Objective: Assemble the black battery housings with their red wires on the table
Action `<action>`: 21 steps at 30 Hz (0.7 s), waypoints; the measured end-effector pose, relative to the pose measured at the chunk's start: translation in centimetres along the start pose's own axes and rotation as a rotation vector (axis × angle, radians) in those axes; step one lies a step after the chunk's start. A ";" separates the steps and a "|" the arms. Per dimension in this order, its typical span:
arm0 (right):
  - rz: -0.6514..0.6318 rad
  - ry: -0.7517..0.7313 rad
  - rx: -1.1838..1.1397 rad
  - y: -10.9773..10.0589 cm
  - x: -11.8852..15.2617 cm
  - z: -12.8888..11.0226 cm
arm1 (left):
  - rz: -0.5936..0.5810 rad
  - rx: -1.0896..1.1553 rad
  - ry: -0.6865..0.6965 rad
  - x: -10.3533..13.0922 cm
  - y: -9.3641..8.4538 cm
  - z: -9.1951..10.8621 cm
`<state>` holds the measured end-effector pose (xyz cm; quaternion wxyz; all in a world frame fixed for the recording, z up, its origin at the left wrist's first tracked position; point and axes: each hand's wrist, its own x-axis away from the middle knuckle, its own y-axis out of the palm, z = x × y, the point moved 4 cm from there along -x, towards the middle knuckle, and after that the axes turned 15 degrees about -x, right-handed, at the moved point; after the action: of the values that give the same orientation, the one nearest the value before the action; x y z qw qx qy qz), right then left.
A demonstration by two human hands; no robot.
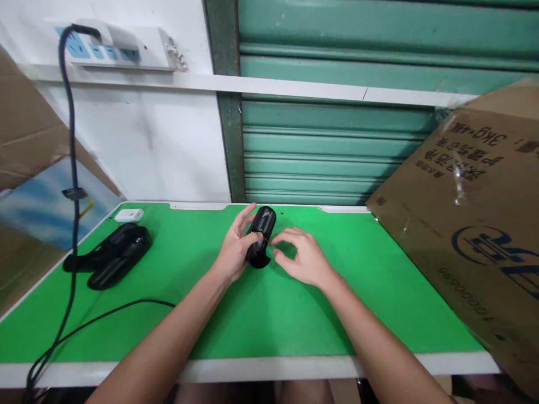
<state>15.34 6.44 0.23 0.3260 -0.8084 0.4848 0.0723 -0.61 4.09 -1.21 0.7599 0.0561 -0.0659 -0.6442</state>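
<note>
Near the middle of the table, my left hand [236,245] is wrapped round a glossy black, rounded plastic casing [266,220], its thumb lying across the front. The casing is tilted, with a curved notch at its lower end. A thin red wire [266,240] sticks out from its right side. At the wire's end is my right hand [300,255], thumb and forefinger curled together in a pinch. The fingertips are too small to show the grip fully. The casing's left side is partly hidden by my left hand.
On the green table mat [379,303], two joined black plastic shells [120,255] lie at left, near a small white block [129,215]. A black cable [72,168] hangs from a power strip [122,47] across the left side. A cardboard box [471,185] borders the right edge.
</note>
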 end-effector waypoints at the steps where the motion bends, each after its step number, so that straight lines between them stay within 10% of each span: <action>1: 0.107 0.013 -0.031 -0.1 -0.1 0.0 | -0.013 -0.023 0.014 0.1 0.2 -0.2; 7: 0.524 0.195 -0.511 0.5 -0.7 1.2 | -0.072 -0.129 0.084 0.7 1.9 -1.2; 13: 0.558 0.125 -0.373 -0.1 -0.1 1.1 | -0.089 -0.096 0.062 0.9 2.4 -1.4; 21: 0.277 -0.139 -0.147 0.0 -0.1 -0.2 | 0.057 -0.158 0.132 0.6 1.3 -1.0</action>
<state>15.25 6.35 0.39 0.2856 -0.7487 0.5610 0.2077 0.95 3.74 -1.90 0.7827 0.0366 0.0339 -0.6204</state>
